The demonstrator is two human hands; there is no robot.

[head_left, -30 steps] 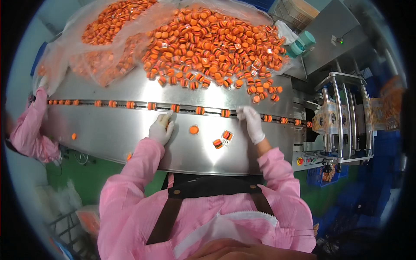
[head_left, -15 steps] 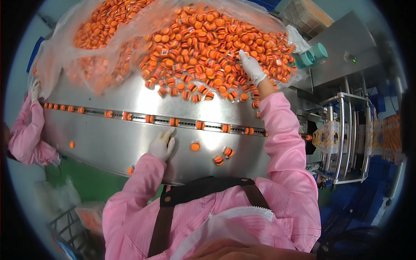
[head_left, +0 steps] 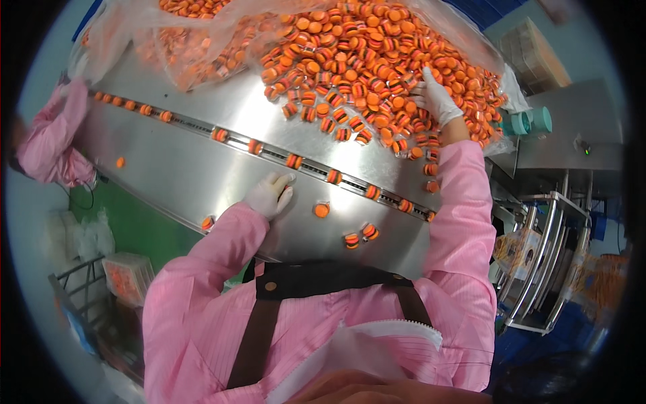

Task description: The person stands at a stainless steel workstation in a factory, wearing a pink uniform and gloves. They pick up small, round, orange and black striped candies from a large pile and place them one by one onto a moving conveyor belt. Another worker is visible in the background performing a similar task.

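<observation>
A big heap of small round burger-shaped sweets (head_left: 367, 64), orange with dark and red layers, lies on the far side of a steel table (head_left: 175, 165). My right hand (head_left: 439, 101), in a white glove, rests on the right part of the heap, fingers apart, with no sweet visibly gripped. Across the table runs a narrow conveyor channel (head_left: 272, 155) carrying a spaced row of the same sweets. My left hand (head_left: 269, 194), also gloved, lies on the steel just this side of the channel, fingers loosely stretched and holding nothing. Near it is a loose sweet (head_left: 321, 210).
Two more sweets (head_left: 361, 236) lie close to me. Clear plastic sheeting (head_left: 232, 34) drapes over the heap. At the left, a co-worker's pink sleeve (head_left: 57, 138) reaches the table. Machine rails (head_left: 542, 262) stand at the right, below teal cups (head_left: 528, 121).
The view has shifted and turned, so the table appears tilted. On the heap, the fingers of my right hand are spread wider. The sweets in the channel have moved to the right.
</observation>
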